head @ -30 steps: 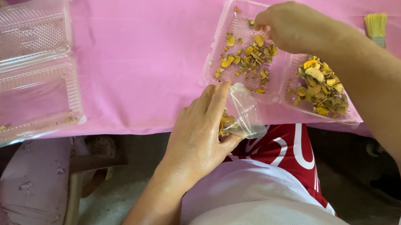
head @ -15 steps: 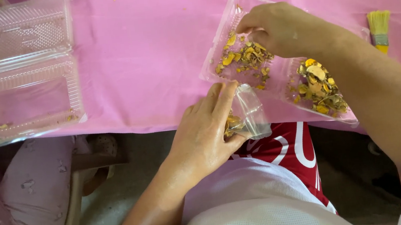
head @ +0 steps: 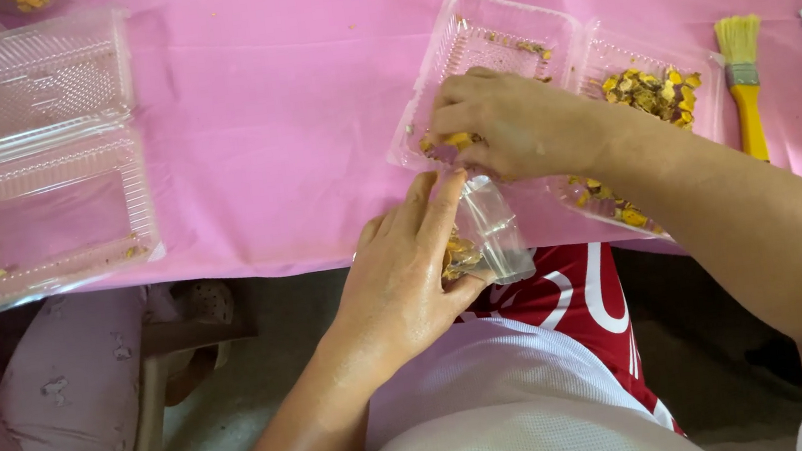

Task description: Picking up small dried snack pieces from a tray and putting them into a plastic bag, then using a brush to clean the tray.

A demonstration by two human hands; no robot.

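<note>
Pink cloth over the tabletop point(head: 290, 137), with an empty clamshell point(head: 26, 157) off to the left and a yellow brush point(head: 745, 85) on the right. The left hand point(head: 407, 275) wraps its fingers round a small clear bag point(head: 492, 230) at the table's edge, mouth tilted up toward the tray point(head: 501, 43). Right above it, the right hand point(head: 510, 122) is curled, fingers pinched on yellow bits point(head: 457, 140) at the tray's near rim, so it's the closer hand to the bag's opening.
</note>
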